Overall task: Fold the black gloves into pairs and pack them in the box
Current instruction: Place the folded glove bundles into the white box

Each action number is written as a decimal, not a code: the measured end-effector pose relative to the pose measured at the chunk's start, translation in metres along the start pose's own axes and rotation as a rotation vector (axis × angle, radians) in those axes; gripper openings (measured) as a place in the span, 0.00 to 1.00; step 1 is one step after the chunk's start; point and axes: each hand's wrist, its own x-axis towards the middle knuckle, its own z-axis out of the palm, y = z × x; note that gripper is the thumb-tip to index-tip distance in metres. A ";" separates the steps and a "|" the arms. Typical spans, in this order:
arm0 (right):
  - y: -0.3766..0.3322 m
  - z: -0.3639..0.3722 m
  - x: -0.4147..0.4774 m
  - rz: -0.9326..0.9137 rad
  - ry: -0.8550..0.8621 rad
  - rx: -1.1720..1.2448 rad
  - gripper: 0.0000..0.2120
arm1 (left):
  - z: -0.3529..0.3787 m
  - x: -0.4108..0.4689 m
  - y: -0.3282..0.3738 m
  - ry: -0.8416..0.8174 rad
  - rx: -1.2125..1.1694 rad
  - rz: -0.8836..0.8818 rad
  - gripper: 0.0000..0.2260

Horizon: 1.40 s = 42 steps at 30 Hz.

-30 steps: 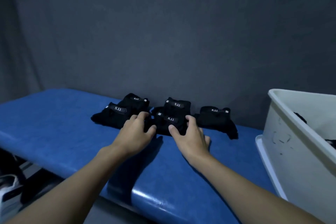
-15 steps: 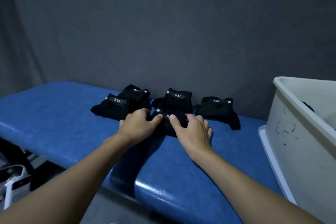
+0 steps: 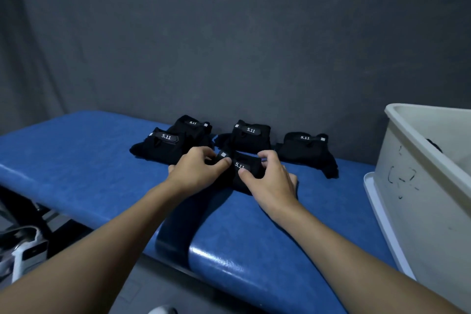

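While the soft black glove pair (image 3: 247,162) lies on the glossy blue padded counter (image 3: 76,173), I see left hand (image 3: 197,173) and right hand (image 3: 271,181) pinching its ends, seemingly folded; rigid beige box (image 3: 413,199) far right.

— What is your work resting on?
— You have a blue padded table (image 3: 76,160), its near edge rounded and glossy.
— And around it?
— A dark grey cloth backdrop (image 3: 229,46) hangs behind, creased at the left. Near left, below the table, you see a white-and-grey device (image 3: 23,255), unclear what. A flat white tray (image 3: 374,201) lies at the right.
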 end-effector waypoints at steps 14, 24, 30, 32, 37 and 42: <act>0.009 0.004 0.001 -0.057 0.028 0.173 0.22 | -0.002 -0.001 0.009 -0.092 -0.305 0.036 0.15; 0.001 -0.019 0.001 0.021 -0.095 0.466 0.30 | -0.011 -0.006 0.021 -0.101 -0.438 0.147 0.17; -0.016 -0.044 -0.003 0.103 -0.211 0.643 0.45 | -0.041 -0.021 0.031 -0.132 -0.387 0.304 0.16; -0.025 -0.052 -0.007 0.101 -0.268 0.678 0.49 | -0.052 -0.030 0.036 -0.153 -0.380 0.347 0.16; -0.049 -0.085 -0.017 -0.024 -0.311 0.577 0.32 | -0.074 -0.041 0.060 -0.177 -0.360 0.469 0.16; -0.067 -0.112 -0.024 -0.144 -0.246 0.520 0.17 | -0.089 -0.049 0.089 -0.151 -0.337 0.529 0.17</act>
